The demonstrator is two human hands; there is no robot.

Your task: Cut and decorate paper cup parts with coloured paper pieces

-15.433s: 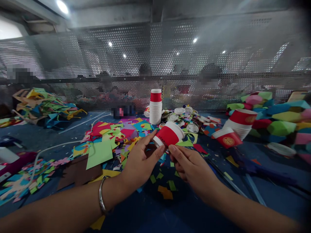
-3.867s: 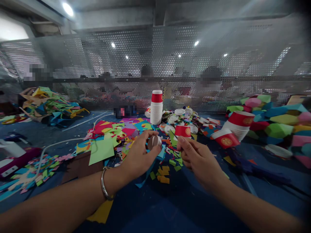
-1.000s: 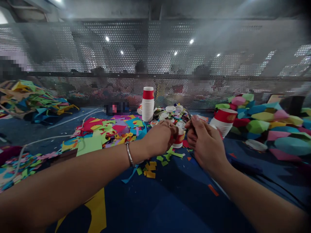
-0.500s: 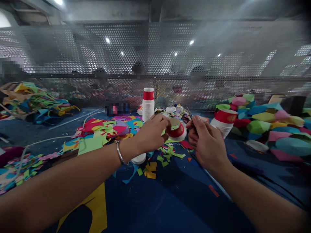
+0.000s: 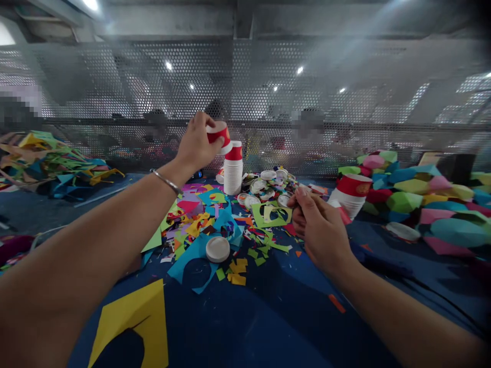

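Note:
My left hand (image 5: 199,140) is raised, its fingers wrapped over a red and white paper cup (image 5: 219,134). That cup is tilted, just left of the top of a tall stack of paper cups (image 5: 233,176), which stands with a red cup uppermost. Over the right part of the table, my right hand (image 5: 320,220) is closed in a pinch. Whatever lies between its fingertips is too small to make out. Close behind it leans a second stack of red and white cups (image 5: 349,197). A white round lid-like disc (image 5: 218,249) lies in front, on blue paper.
Colourful paper scraps (image 5: 199,220) cover the table's middle, with several white discs (image 5: 268,176) heaped behind. Folded paper shapes (image 5: 410,194) pile up at right, more paper (image 5: 53,158) at left. A yellow cut sheet (image 5: 153,317) lies in front. A perforated metal screen (image 5: 264,102) stands behind.
My left hand has lifted the paper cup from the middle of the table, up and left to beside the stack's top. My right hand has stayed nearly in place; the thin dark tip at its fingers no longer shows.

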